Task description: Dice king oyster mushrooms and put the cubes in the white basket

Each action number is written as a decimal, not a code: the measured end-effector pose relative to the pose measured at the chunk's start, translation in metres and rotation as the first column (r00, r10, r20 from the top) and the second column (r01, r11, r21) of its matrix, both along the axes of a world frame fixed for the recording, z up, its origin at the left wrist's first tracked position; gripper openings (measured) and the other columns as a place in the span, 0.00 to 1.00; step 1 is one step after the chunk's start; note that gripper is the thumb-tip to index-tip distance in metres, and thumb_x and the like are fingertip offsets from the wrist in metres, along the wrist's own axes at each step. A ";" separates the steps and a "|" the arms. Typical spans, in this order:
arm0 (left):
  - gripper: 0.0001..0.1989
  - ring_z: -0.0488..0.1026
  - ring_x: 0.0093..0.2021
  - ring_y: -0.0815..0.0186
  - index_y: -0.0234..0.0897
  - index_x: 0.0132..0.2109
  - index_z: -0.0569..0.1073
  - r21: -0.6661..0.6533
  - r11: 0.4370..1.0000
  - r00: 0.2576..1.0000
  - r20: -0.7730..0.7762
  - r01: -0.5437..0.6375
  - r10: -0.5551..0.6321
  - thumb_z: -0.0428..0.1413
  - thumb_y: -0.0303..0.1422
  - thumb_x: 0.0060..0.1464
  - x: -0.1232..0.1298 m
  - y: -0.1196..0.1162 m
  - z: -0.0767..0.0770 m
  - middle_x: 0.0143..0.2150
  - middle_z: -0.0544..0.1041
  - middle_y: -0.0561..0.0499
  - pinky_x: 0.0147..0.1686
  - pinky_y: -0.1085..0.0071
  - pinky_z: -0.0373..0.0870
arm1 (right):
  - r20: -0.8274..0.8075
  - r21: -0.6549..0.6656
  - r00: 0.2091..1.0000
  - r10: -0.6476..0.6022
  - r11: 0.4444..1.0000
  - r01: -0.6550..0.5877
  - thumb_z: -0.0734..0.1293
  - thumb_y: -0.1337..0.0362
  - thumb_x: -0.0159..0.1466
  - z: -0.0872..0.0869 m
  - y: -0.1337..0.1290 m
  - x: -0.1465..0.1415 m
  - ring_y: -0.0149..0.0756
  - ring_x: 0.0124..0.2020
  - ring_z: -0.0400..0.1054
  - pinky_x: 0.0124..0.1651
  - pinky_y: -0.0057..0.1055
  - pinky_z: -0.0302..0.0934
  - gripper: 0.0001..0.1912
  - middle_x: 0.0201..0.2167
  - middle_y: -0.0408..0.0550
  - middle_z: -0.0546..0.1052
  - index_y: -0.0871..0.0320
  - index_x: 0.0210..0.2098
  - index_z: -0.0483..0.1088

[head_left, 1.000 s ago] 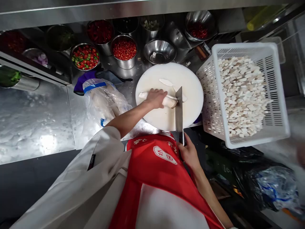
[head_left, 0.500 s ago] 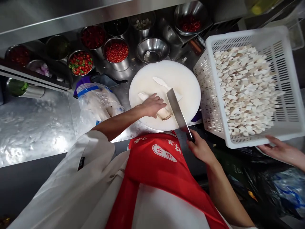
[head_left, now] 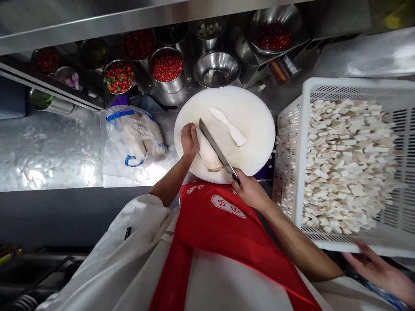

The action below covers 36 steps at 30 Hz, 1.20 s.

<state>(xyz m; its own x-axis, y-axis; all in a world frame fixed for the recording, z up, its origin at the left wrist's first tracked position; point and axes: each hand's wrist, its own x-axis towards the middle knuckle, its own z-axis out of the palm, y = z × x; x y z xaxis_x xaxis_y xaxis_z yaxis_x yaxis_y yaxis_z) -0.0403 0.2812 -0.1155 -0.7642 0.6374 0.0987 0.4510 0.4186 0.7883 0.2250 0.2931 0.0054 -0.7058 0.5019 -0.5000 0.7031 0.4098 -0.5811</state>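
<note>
Gripping cleaver (head_left: 215,146) in right hand (head_left: 251,190); left hand (head_left: 189,140) curled at mushroom (head_left: 209,154), hold unclear; board (head_left: 256,116) on steel counter (head_left: 71,147), pots (head_left: 173,85) beyond.

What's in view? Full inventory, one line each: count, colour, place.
cutting board: 1, white, centre
mushroom-like piece: 1, whitish, board, left of blade
thin slice: 1, white, board, right of blade
knife: 1, grey, right hand
crate: 1, white, right
cut pieces: too many to count, white-tan, in crate
plastic bag: 1, clear and blue, left of board
metal containers: at least ten, silver, back and left
worktop: 1, silver, under board
other person's hand: 1, crate's near edge
apron: 1, red, wearer's front
left hand: 1, bare, beside mushroom-like piece
right hand: 1, bare, on knife handle
</note>
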 end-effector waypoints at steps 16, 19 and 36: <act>0.15 0.67 0.55 0.62 0.41 0.43 0.65 0.096 0.993 0.997 0.010 0.075 -0.076 0.36 0.36 0.69 0.013 -0.006 0.002 0.48 0.69 0.44 0.60 0.57 0.66 | -0.022 -0.055 1.000 0.002 0.998 -0.003 0.56 0.61 0.70 -0.003 -0.009 -0.008 0.46 0.39 0.76 0.41 0.35 0.64 0.22 0.39 0.54 0.81 0.60 0.60 0.64; 0.12 0.66 0.57 0.60 0.41 0.45 0.66 0.049 0.988 0.987 -0.070 0.147 -0.143 0.40 0.38 0.69 0.004 -0.016 0.008 0.50 0.69 0.43 0.61 0.56 0.65 | -0.001 -0.056 0.999 -0.040 0.998 0.040 0.57 0.62 0.69 -0.003 -0.010 -0.009 0.46 0.38 0.76 0.40 0.35 0.64 0.23 0.38 0.53 0.81 0.59 0.61 0.63; 0.21 0.65 0.58 0.54 0.47 0.49 0.77 -0.238 0.287 0.259 -0.143 0.928 -0.955 0.54 0.54 0.60 -0.041 -0.042 0.026 0.55 0.76 0.47 0.58 0.55 0.61 | 0.093 -0.092 0.985 -0.142 0.984 0.151 0.54 0.57 0.71 0.066 -0.047 -0.010 0.50 0.35 0.77 0.34 0.38 0.63 0.17 0.35 0.53 0.81 0.56 0.54 0.64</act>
